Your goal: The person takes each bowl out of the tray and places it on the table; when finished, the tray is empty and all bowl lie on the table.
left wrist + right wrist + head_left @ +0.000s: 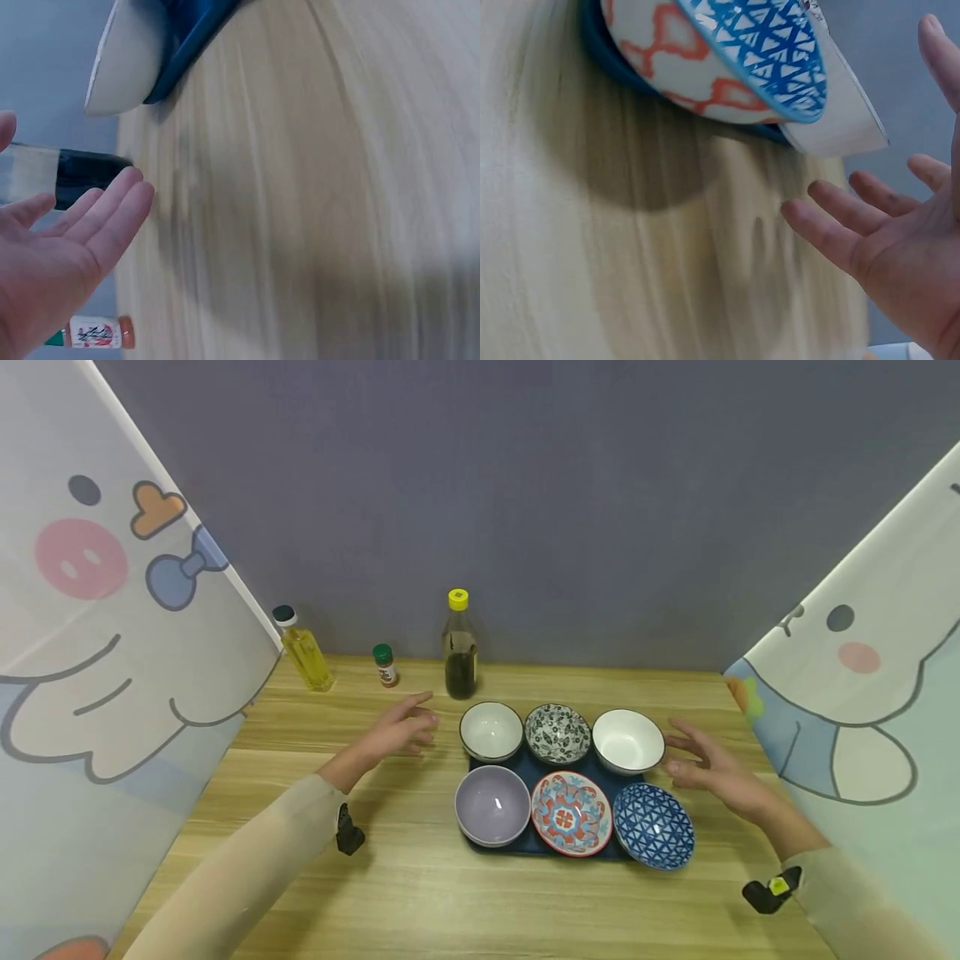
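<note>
Six bowls would be too exact to list by number, so several bowls stand in two rows on a dark blue tray (528, 843). The back row has a plain white bowl (491, 732), a leaf-patterned bowl (558, 734) and a wider white bowl (628, 741). In front are a purple bowl (492, 806), a red-and-blue floral bowl (572, 814) and a blue triangle-patterned bowl (654, 826). My left hand (397, 728) hovers left of the tray, fingers relaxed, holding nothing. Beside the wider white bowl, my right hand (708, 766) is spread and holds nothing; the right wrist view shows a gap.
An oil bottle (306, 652), a small green-capped spice jar (386, 666) and a yellow-capped dark bottle (460, 647) stand along the table's back edge. A grey wall (570, 510) rises behind the wooden table (420, 902). Cartoon-printed sheets flank both sides.
</note>
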The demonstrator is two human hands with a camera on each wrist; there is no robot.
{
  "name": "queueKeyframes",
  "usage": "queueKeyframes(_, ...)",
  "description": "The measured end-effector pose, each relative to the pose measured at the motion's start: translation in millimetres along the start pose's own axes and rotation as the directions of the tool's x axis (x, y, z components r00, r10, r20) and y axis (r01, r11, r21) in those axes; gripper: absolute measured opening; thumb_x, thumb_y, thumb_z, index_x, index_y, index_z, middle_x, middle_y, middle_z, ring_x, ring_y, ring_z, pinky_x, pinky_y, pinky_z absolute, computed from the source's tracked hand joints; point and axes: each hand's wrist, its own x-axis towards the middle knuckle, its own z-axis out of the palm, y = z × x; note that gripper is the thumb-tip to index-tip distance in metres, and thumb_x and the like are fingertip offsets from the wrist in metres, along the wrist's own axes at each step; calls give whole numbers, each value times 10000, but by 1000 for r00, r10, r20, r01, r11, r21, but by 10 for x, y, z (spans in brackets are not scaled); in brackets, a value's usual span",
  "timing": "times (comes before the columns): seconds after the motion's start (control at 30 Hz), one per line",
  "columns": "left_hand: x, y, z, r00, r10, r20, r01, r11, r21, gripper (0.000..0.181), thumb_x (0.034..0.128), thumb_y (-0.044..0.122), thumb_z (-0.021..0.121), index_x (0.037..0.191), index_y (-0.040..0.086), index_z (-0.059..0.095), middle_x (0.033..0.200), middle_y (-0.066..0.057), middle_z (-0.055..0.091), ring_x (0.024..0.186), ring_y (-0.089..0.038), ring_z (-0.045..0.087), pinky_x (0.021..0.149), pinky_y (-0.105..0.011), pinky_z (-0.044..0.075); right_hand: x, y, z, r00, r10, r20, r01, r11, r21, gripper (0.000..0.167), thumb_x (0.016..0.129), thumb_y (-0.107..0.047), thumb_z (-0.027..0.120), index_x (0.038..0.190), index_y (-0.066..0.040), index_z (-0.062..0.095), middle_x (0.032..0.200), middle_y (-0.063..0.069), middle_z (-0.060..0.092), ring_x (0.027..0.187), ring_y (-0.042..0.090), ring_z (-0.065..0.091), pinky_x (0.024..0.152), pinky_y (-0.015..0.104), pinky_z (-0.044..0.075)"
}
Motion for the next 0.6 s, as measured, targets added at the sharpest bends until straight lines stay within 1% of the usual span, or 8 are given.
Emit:
queueKeyframes(0.07,34,-22,38,1000,-23,15,24,998,-53,716,1048,276,572,1643,96,218,1507,-275,480,1167,-457,652,911,-544,612,-14,36,5,1000,19,15,-19,999,50,799,1045,-102,572,1639,-21,43,1586,424,181,1230,112,614,915,508,618)
queueKeyframes(0.1,51,-32,56,999,-34,23,35,997,-69,708,1051,274,566,1642,97,220,1510,-277,480,1160,-454,659,905,-538,616,-17,54,8,999,26,25,-28,997,75,807,1045,-101,571,1641,-32,32,1589,429,161,1231,87,608,921,526,612)
queueKeyframes(0.13,66,-40,75,999,-43,34,45,996,-83,710,1051,271,563,1643,94,215,1514,-285,477,1152,-453,667,899,-530,620,-19,70,14,999,34,33,-37,995,95,814,1043,-104,574,1644,-41,28,1591,430,148,1239,94,610,922,532,610)
queueKeyframes(0.17,81,-46,96,997,-58,47,62,993,-100,712,1051,270,561,1645,97,210,1523,-289,469,1146,-453,671,897,-526,621,-19,90,19,998,43,43,-47,993,109,819,1043,-107,573,1646,-52,22,1591,432,144,1258,138,613,923,526,611)
queueKeyframes(0.23,108,-58,137,993,-86,75,94,989,-118,713,1054,274,547,1648,99,195,1537,-297,448,1137,-447,680,898,-519,622,-17,136,30,997,50,59,-56,991,121,827,1040,-102,573,1649,-67,15,1584,442,141,1298,276,601,919,492,612)
queueKeyframes(0.33,144,-74,204,986,-129,104,141,984,-113,710,1055,295,541,1650,113,197,1551,-280,441,1128,-418,691,914,-497,620,-7,208,46,995,69,69,-77,989,125,826,1034,-91,575,1657,-110,34,1583,437,167,1299,427,581,905,396,602)
queueKeyframes(0.43,158,-81,265,983,-144,113,155,983,-102,718,1048,309,554,1647,111,211,1548,-265,450,1135,-401,690,928,-491,616,6,256,57,994,72,87,-83,988,131,834,1031,-76,571,1662,-150,30,1586,435,169,1302,502,551,905,340,581)
queueKeyframes(0.6,167,-75,347,983,-142,114,155,981,-116,744,1031,330,592,1644,119,228,1502,-258,507,1169,-398,676,957,-491,604,14,277,65,991,72,110,-87,986,140,877,1026,-65,583,1665,-184,-6,1584,441,152,1326,558,494,912,303,574)
